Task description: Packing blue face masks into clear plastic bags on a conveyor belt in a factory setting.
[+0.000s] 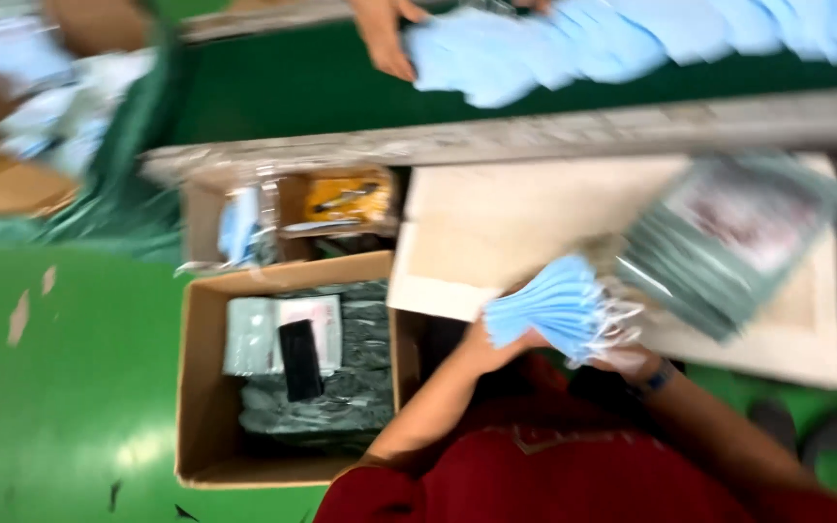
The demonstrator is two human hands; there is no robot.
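Observation:
Both my hands hold one stack of light blue face masks [552,305] close to my chest, white ear loops hanging on its right side. My left hand [492,347] grips the stack from the lower left. Wearing a dark wrist band, my right hand [632,360] grips it from the lower right. Just right of the masks, a fanned pile of clear grey-green packets [733,242] lies on a flat cardboard sheet [496,223]. The picture is blurred by motion.
An open cardboard box [207,387] at my left holds grey packets and a black item. Behind it is a smaller box [341,205] with a yellow item. Another person's hand [385,39] touches blue masks [573,44] on a green belt [293,87]. The floor [60,387] is green.

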